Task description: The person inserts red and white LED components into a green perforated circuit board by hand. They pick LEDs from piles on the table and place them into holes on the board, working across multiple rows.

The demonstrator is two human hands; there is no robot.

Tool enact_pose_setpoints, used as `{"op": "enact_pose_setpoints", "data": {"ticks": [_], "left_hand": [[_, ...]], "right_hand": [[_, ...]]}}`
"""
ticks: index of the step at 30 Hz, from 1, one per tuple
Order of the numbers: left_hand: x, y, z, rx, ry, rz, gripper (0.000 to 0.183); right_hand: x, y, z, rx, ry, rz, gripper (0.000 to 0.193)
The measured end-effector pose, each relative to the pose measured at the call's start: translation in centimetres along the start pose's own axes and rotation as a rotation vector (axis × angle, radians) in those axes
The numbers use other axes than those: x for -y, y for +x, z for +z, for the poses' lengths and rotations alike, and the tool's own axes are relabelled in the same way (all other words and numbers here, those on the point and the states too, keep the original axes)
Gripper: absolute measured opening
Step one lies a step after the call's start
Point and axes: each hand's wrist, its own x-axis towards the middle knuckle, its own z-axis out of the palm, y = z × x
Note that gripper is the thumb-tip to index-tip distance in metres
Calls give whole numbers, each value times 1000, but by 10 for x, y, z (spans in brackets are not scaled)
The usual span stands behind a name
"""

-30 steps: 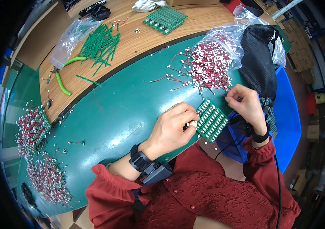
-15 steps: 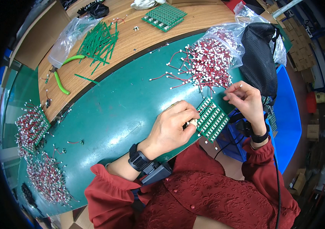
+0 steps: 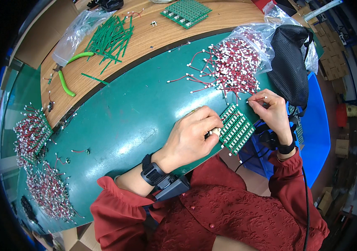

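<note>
My left hand [image 3: 193,133] is closed on the left edge of a green circuit board panel [image 3: 239,130] that carries rows of small white parts. Something small and whitish shows between its thumb and fingers. To the right of the panel, my right hand [image 3: 272,112] pinches a short red wire lead [image 3: 257,99] with white connector ends, apart from the board. Just beyond both hands lies a heap of the same red leads [image 3: 233,62], partly spilling from a clear plastic bag [image 3: 266,54].
Two bunches of wired parts [image 3: 32,136] [image 3: 50,192] lie at the left of the green mat [image 3: 145,96]. Green-handled pliers [image 3: 66,85], green strips [image 3: 110,39] and stacked panels [image 3: 186,13] sit on the wood. A black mesh pouch [image 3: 289,65] and blue bin [image 3: 317,121] are at right.
The whole view has shifted slightly. My right hand stays beside the board, and the red lead in its fingers now shows more plainly. My left hand keeps its hold on the panel.
</note>
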Motion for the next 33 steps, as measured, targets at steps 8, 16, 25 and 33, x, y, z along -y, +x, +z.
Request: {"op": "enact_pose_setpoints", "data": {"ticks": [8,16,25,33], "left_hand": [[-1,0,0,1,0,14,19],[-1,1,0,6,2,13,18],[-1,1,1,-13,71,80,20],[-3,2,1,6,84,111,17]], "right_hand": [[29,1,-3,81,175,-51,6],[37,28,17,99,73,-351,9],[38,7,14,186,67,-249,10],[31,6,21,174,53,-304,13]]}}
